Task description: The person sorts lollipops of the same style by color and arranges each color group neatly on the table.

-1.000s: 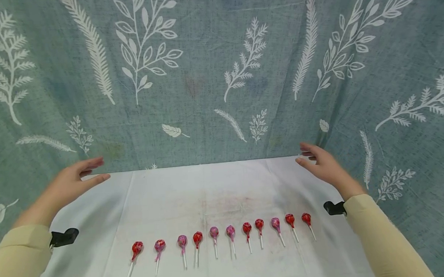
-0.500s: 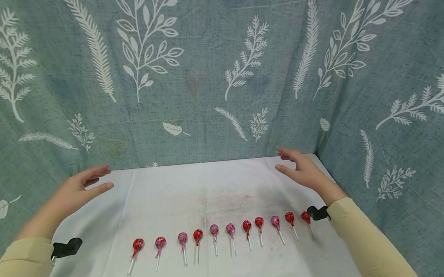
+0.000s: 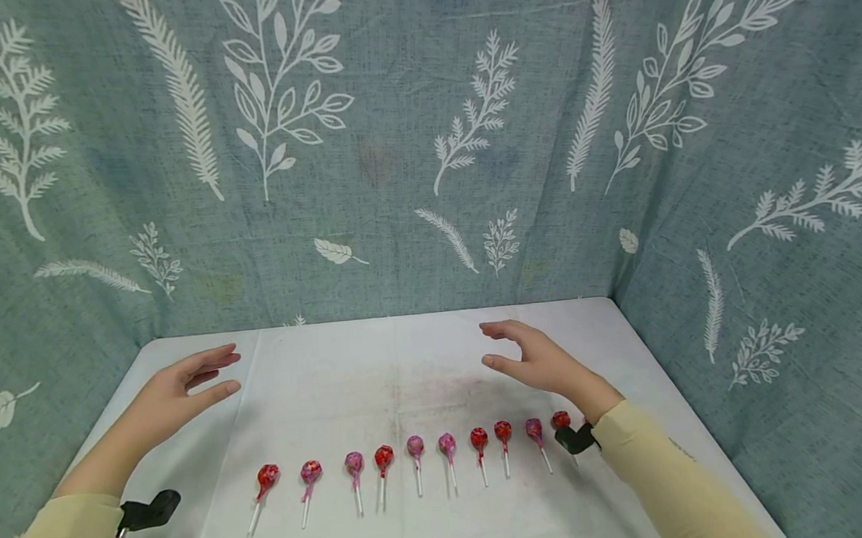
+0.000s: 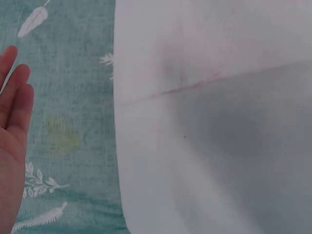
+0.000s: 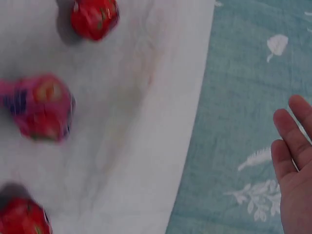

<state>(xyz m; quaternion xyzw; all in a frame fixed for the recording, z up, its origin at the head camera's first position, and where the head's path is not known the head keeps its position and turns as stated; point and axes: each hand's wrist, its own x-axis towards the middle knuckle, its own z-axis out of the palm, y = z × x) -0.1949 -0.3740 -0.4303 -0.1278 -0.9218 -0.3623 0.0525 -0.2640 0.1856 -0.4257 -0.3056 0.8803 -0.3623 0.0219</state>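
Note:
My left hand (image 3: 180, 396) hovers over the left part of the white table, fingers and thumb relaxed and apart, holding nothing. Over the table's right half my right hand (image 3: 539, 360) is held the same way, also holding nothing. Several wrapped lollipops lie in a row across the table, sticks toward me. At the left end is a red lollipop (image 3: 268, 476), beside a pink and red lollipop (image 3: 311, 472). A purple-pink lollipop (image 3: 447, 445) lies mid-row. The right forearm's wrist camera partly covers the red lollipop (image 3: 560, 418) at the right end. The right wrist view shows a pink lollipop (image 5: 44, 105) close up.
A white cloth (image 3: 319, 362) with faint reddish stains covers the table. Behind it and along the sides hangs a green-grey curtain (image 3: 393, 222) with white leaf prints. Black wrist cameras (image 3: 150, 511) stick out below each hand.
Both hands have come lower over the table. The right hand has moved well to the left and its forearm now overlaps the right end of the row; the left hand shifted slightly right.

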